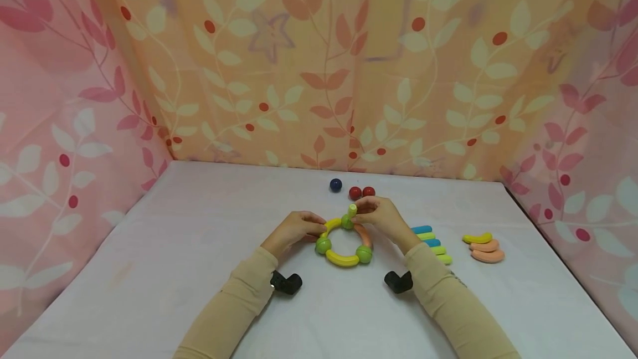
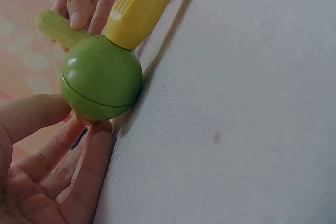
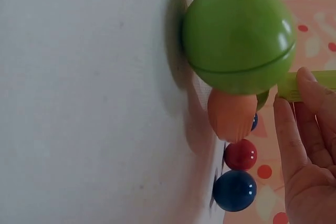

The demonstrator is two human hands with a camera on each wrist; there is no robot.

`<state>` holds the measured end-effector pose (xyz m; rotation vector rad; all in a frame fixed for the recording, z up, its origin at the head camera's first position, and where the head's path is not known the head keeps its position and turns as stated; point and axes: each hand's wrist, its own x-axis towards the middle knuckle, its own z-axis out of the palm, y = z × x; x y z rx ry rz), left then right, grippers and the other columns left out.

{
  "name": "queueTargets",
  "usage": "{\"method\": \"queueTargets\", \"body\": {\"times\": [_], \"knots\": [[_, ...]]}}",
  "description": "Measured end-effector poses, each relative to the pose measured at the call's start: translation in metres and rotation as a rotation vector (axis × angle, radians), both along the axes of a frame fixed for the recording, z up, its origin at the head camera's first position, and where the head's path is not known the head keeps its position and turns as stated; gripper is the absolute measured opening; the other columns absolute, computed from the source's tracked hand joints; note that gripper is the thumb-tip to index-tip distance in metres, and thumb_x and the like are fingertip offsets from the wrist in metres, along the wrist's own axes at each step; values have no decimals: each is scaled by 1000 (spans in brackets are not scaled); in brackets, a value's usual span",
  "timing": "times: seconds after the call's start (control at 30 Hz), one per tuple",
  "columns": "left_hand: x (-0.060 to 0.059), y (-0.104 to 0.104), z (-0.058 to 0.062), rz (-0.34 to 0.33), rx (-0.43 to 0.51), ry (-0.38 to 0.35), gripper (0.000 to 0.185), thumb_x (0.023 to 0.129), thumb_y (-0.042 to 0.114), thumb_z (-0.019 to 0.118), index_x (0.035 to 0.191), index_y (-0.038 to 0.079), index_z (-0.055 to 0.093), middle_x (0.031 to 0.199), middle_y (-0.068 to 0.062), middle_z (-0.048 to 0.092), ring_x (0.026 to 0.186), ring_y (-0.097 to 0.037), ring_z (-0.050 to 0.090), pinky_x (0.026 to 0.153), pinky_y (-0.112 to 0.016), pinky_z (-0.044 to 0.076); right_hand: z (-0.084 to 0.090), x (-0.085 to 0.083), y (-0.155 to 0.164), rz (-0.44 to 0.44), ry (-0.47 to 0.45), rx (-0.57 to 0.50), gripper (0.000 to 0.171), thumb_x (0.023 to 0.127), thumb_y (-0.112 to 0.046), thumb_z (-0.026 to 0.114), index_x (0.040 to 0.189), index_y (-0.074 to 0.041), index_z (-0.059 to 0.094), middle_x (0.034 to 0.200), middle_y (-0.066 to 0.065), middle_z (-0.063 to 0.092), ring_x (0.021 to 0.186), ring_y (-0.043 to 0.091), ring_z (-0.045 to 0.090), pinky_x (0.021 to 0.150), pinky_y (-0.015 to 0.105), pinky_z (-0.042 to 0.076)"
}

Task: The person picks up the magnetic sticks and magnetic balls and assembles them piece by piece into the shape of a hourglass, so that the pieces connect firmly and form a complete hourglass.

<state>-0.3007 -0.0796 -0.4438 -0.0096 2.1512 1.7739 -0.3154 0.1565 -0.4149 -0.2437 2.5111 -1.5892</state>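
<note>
A ring of curved magnetic-toy-like rods and green balls lies on the white cloth in front of me. It has two yellow curved rods (image 1: 342,259), an orange curved rod (image 1: 363,235) and three green balls (image 3: 239,38). My left hand (image 1: 297,227) pinches the yellow curved rod on the ring's far left side, just beyond the left green ball (image 2: 102,77). With thumb and fingertips, my right hand (image 1: 381,216) holds a light green straight rod (image 1: 352,210), which stands up from the far green ball (image 1: 347,221).
Several blue and light green straight rods (image 1: 423,230) lie right of the ring, partly behind the right forearm. Farther right are a yellow curved rod (image 1: 477,238) and orange ones (image 1: 488,256). A dark blue ball (image 1: 336,185) and red balls (image 1: 355,193) sit near the back curtain.
</note>
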Motion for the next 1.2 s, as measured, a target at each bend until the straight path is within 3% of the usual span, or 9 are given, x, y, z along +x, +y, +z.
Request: {"method": "queueTargets", "body": {"times": [0.43, 0.63, 0.8, 1.0, 1.2], "knots": [[-1, 2, 0, 8, -39, -5, 23, 89, 13, 73, 108, 2, 71, 103, -10, 72, 88, -14, 66, 81, -29, 60, 0, 2, -5, -11, -3, 39, 27, 84, -9, 78, 110, -7, 71, 111, 10, 73, 105, 19, 65, 102, 39, 52], [-2, 1, -1, 4, -33, -8, 23, 89, 13, 73, 109, 1, 71, 103, -10, 72, 88, -14, 66, 81, -29, 60, 2, 4, 1, -3, 0, 51, 31, 85, -11, 77, 116, -8, 70, 116, 10, 72, 111, 22, 65, 101, 37, 53], [-2, 1, -1, 2, -24, -17, 23, 89, 13, 73, 110, 1, 71, 103, -9, 71, 88, -15, 66, 82, -29, 60, 7, 7, 20, -20, -11, 54, 42, 87, -14, 76, 126, -6, 65, 124, 14, 69, 116, 25, 63, 103, 39, 52], [-3, 1, -1, 19, -41, -26, 21, 89, 13, 74, 108, 4, 72, 104, -9, 71, 87, -15, 66, 81, -28, 59, 12, 8, 57, -68, -36, 108, 55, 86, -32, 78, 133, -9, 61, 136, 13, 62, 128, 29, 55, 111, 49, 43], [-4, 0, -3, 19, -37, -35, 22, 88, 13, 74, 108, 4, 72, 105, -9, 71, 88, -16, 66, 82, -28, 59, 14, 10, 91, -86, -35, 168, 69, 83, -46, 77, 138, -9, 57, 141, 14, 59, 128, 30, 55, 109, 48, 45]]}}
